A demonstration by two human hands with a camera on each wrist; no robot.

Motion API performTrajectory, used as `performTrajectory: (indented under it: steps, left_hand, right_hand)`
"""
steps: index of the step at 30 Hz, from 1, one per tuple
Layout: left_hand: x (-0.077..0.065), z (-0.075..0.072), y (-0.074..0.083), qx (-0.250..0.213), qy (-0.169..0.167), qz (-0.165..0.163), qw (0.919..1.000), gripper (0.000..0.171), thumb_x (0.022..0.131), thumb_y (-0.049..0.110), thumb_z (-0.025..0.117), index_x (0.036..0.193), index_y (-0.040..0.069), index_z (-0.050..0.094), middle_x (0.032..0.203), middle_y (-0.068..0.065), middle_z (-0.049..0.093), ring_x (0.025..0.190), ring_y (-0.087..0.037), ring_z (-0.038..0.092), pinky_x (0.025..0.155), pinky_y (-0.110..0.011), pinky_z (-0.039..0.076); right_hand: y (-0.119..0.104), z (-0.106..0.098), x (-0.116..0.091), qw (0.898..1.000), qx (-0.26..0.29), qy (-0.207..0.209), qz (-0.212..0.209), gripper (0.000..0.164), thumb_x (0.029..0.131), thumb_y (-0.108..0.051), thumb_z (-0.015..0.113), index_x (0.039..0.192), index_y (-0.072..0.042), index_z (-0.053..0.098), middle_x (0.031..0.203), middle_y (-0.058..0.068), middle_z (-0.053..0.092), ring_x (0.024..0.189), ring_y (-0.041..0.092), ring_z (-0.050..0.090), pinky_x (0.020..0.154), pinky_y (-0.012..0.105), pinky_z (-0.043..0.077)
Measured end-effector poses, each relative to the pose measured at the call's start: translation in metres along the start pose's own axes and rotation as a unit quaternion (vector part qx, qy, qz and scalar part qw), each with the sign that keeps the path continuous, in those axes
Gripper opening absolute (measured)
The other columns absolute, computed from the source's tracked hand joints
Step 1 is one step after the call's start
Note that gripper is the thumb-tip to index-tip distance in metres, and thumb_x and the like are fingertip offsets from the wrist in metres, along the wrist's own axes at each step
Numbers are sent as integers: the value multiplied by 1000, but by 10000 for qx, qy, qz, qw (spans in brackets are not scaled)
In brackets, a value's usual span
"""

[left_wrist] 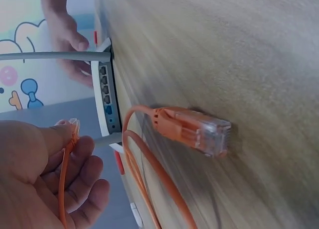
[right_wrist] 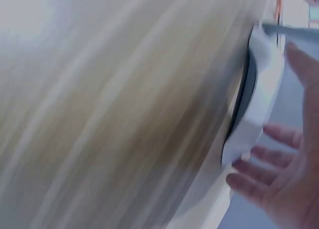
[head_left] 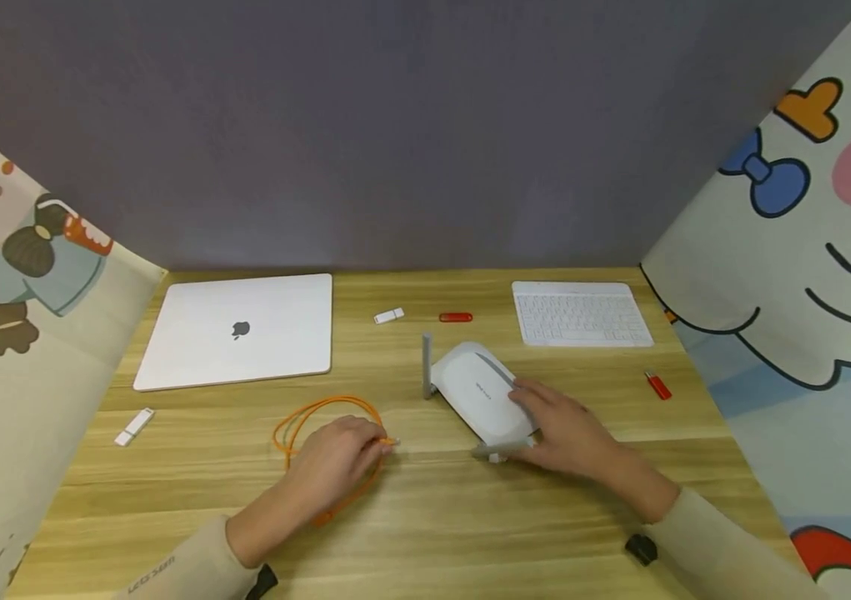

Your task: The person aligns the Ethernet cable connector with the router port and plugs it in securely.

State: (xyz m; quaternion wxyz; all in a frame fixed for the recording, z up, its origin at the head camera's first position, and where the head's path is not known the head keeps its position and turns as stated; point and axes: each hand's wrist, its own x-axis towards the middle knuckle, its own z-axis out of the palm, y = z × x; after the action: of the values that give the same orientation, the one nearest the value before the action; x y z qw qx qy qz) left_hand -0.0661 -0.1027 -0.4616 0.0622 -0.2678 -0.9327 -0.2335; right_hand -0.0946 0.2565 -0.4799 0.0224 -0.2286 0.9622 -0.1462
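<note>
In the head view, my left hand pinches one end of an orange ethernet cable, its clear plug poking out past the thumb and finger. The cable's other plug lies close to the camera in the left wrist view. My right hand holds a white router by its right side, fingers and thumb spread along the edge. Two grey antennas stick out, one upright at the far-left corner. A row of ports faces my left hand.
A closed laptop lies at the back left, a white keyboard at the back right. White USB sticks and red USB sticks are scattered around. A grey partition rises behind the table.
</note>
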Motion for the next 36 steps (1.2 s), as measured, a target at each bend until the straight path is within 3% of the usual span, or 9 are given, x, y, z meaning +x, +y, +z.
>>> performTrajectory:
  steps: [5, 10, 16, 23, 26, 30, 33, 36]
  left_hand:
    - [2, -2, 2, -15, -14, -122, 9999, 10, 87, 29, 73, 80, 25, 68, 78, 16, 64, 70, -2, 57, 60, -23, 48]
    - [5, -2, 4, 16, -63, -308, 9995, 13, 90, 32, 69, 79, 26, 68, 78, 17, 64, 71, -2, 58, 62, -23, 48]
    - [8, 0, 5, -31, -138, -586, 9982, 16, 90, 33, 68, 76, 25, 69, 74, 17, 62, 69, -2, 57, 62, -23, 48]
    - [14, 4, 6, -108, -481, -486, 9976, 24, 92, 36, 64, 71, 25, 64, 67, 17, 55, 65, -3, 53, 62, -25, 46]
    - [17, 6, 8, -311, -627, -483, 9964, 26, 94, 37, 61, 73, 24, 65, 65, 17, 52, 61, -3, 50, 59, -25, 44]
    - [25, 8, 13, -875, -752, -581, 9916, 28, 96, 38, 57, 79, 20, 69, 63, 16, 52, 56, -3, 45, 56, -22, 41]
    - [32, 11, 16, -1262, -689, -682, 9873, 29, 97, 38, 57, 80, 18, 71, 61, 14, 51, 53, -3, 42, 53, -22, 39]
    - [38, 17, 18, -1480, -591, -765, 9843, 32, 97, 37, 57, 74, 18, 68, 56, 13, 47, 49, -2, 39, 49, -21, 37]
  right_hand:
    - [-15, 6, 6, 9982, 0, -89, 597, 106, 65, -82, 63, 146, -17, 40, 152, 17, 35, 133, 40, 41, 90, 64, 45]
    - [-18, 12, 10, 9965, 191, -39, 812, 110, 62, -81, 67, 144, -13, 38, 152, 24, 31, 133, 42, 39, 92, 63, 44]
    - [-18, 21, 13, 9957, 493, 87, 776, 113, 62, -75, 72, 143, -7, 34, 151, 30, 29, 136, 43, 36, 97, 58, 44]
    - [-7, 19, 15, 9961, 611, 178, 604, 117, 59, -68, 80, 147, -6, 33, 149, 27, 36, 136, 43, 35, 102, 59, 40]
    - [-3, 16, 16, 9950, 811, 162, 559, 111, 62, -60, 82, 147, -6, 35, 149, 23, 38, 134, 41, 39, 102, 57, 40]
    - [-1, 9, 18, 9884, 1366, 124, 648, 98, 66, -48, 85, 144, -10, 40, 140, 11, 51, 122, 29, 52, 95, 48, 47]
    - [-1, 5, 19, 9848, 1582, 88, 717, 92, 66, -46, 85, 141, -14, 43, 132, 3, 55, 112, 20, 56, 89, 41, 49]
    - [-2, 5, 19, 9850, 1577, 68, 705, 92, 66, -46, 85, 141, -14, 43, 132, 3, 55, 114, 20, 55, 89, 42, 49]
